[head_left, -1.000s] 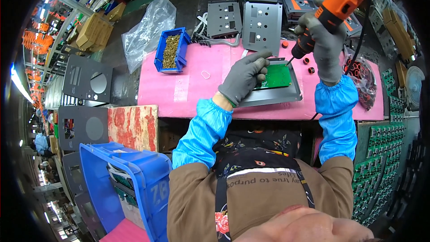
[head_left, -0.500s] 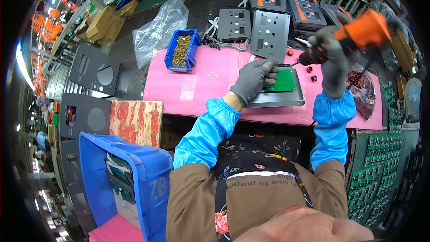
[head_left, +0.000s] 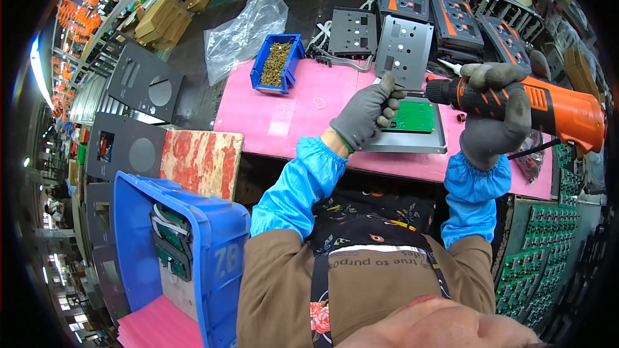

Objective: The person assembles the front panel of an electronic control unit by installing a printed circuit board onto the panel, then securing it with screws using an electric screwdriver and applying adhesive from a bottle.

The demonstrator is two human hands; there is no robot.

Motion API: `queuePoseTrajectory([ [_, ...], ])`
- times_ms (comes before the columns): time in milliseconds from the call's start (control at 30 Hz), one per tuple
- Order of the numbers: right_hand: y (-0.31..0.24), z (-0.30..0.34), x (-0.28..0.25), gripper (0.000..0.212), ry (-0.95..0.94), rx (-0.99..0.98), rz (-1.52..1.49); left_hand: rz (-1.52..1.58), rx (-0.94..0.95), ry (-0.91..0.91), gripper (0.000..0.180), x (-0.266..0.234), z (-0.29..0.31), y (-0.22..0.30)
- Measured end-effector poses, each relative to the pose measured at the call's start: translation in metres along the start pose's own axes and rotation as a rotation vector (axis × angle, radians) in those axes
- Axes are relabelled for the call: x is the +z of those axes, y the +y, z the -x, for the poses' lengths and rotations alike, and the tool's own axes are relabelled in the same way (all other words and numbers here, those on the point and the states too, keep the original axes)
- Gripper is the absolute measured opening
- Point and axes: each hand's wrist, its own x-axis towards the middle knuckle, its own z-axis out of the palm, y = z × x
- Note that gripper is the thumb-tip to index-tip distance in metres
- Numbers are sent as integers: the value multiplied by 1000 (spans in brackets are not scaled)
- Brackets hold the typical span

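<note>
My right hand (head_left: 495, 119), in a grey glove, grips an orange and black electric screwdriver (head_left: 554, 111) held almost level, its bit pointing left. At the bit's tip, the thumb and fingers of my gloved left hand (head_left: 362, 116) are pinched together; anything small between them is hidden. Below the bit, a green circuit board (head_left: 416, 118) lies in a shallow grey metal panel (head_left: 412, 145) on the pink mat (head_left: 248, 130). Part of the board and panel is covered by my left hand.
Left on the mat stands a blue bin (head_left: 298, 58) of small brass-coloured screws, near a pale loop (head_left: 319, 103). Grey panels (head_left: 405, 48) and orange-trimmed units (head_left: 454, 22) sit behind. A large blue crate (head_left: 222, 238) is at lower left; several circuit boards (head_left: 545, 251) lie at right.
The screwdriver has swung from a raised tilt to nearly level, and its bit has come to my left fingertips. My left hand has lifted slightly. The view has shifted a little.
</note>
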Motion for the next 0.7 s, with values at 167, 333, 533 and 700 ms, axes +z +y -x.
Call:
queuePoseTrajectory([
  [167,-3,3,8,43,-37,69,44,0,-6,18,53,-5,5,1],
  [333,-1,7,15,32,20,86,105,83,18,-56,56,-15,5,-2],
  [533,13,4,12,35,-46,119,79,56,15,-40,55,-19,15,4],
  [700,30,-6,27,42,10,31,218,191,-2,145,41,-7,35,-4],
])
